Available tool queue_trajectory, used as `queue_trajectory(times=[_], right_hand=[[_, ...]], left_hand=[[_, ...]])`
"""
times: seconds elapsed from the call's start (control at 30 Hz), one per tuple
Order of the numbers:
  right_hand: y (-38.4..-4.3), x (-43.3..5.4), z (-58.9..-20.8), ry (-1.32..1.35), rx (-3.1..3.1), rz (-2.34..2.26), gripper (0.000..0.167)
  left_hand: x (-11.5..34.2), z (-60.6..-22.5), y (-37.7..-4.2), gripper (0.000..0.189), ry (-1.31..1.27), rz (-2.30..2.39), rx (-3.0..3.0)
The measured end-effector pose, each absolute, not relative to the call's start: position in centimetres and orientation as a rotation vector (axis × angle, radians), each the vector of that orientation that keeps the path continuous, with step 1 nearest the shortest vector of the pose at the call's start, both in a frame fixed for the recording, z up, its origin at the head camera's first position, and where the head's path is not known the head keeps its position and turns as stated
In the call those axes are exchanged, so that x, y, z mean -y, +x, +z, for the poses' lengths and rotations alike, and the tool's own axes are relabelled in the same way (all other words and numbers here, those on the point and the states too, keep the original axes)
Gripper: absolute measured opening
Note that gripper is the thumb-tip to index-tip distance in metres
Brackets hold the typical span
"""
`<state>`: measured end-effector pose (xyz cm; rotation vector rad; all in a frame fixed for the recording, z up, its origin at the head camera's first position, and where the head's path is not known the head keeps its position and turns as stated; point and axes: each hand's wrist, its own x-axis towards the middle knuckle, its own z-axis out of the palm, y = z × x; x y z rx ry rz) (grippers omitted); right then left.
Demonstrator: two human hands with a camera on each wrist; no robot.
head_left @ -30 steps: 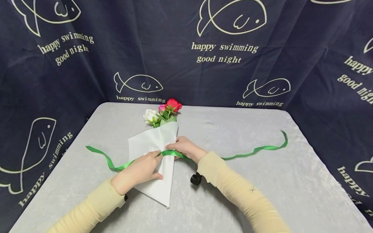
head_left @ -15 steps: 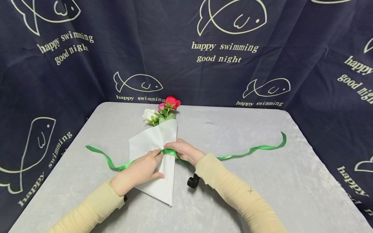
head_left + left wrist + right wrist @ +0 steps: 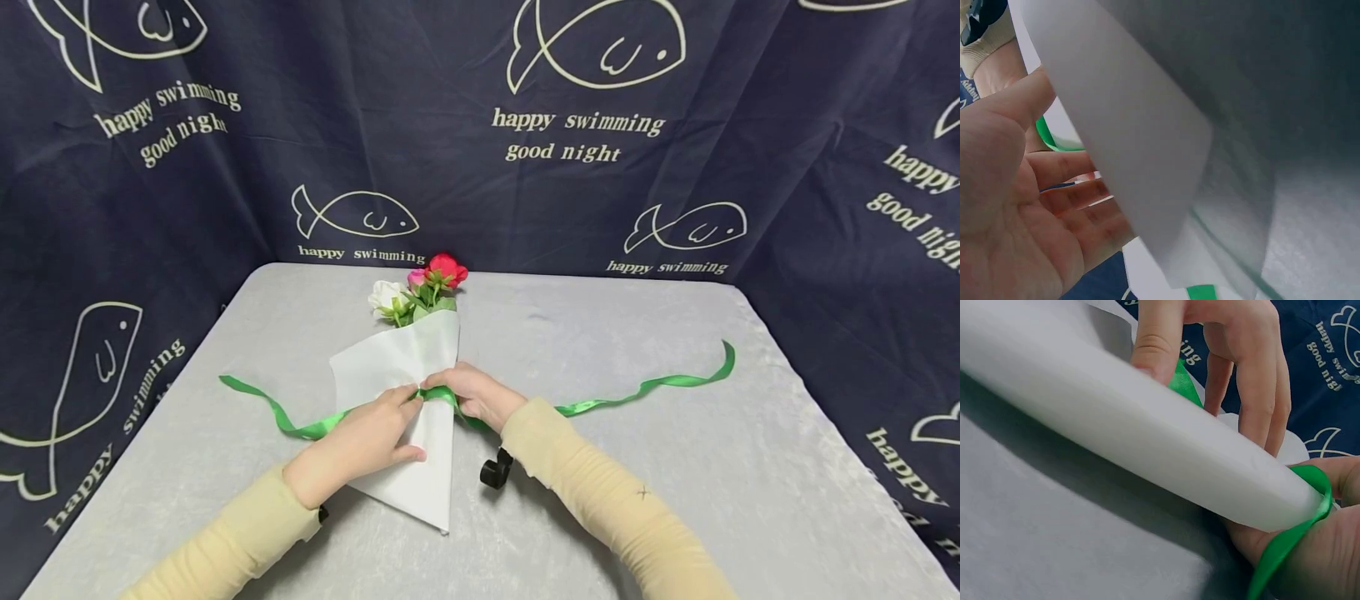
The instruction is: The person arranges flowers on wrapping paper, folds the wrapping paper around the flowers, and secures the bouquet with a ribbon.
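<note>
A bouquet wrapped in white paper lies left of centre on the table, its cone pointing toward me. From its top poke a white rose, a smaller pink flower and a red rose. A green ribbon crosses the wrap at mid-height. Fairly straight fingers of my left hand press the ribbon onto the paper. My right hand grips the wrap's right edge, thumb on top and fingers underneath. In the right wrist view the ribbon bends around that edge by the thumb.
The ribbon's loose ends trail over the grey cloth-covered table to both sides. Behind the table hangs a dark blue curtain printed with fish and lettering. A black wrist mount sits under the right cuff.
The bouquet rose slightly and settled back, its lower tip shifting a little right. My right hand has slid slightly left along the ribbon, drawing the right tail in. The left hand stays nearly still.
</note>
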<state>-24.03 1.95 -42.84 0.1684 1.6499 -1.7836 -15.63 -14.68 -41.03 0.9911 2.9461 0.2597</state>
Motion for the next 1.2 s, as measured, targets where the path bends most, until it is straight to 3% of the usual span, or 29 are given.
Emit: queue_trajectory(times=[0.13, 0.47, 0.8, 1.2], right_hand=[[-24.1, -2.0, -42.9, 0.199, -1.577, -1.806, 0.028], [-23.8, -1.8, -43.5, 0.173, -1.736, -1.755, 0.030], [-23.9, -2.0, -43.2, 0.182, -1.930, -1.760, 0.042], [-24.3, -2.9, -41.3, 0.035, -2.054, -1.787, 0.045]], left_hand=[[14.8, -41.0, -15.6, 0.069, 1.011, 0.265, -2.974], [15.3, -41.2, -16.2, 0.012, 1.154, 0.171, -3.110], [15.6, -41.3, -16.5, 0.018, 1.176, 0.173, -3.140], [15.9, -41.1, -16.2, 0.018, 1.090, 0.154, -3.098]])
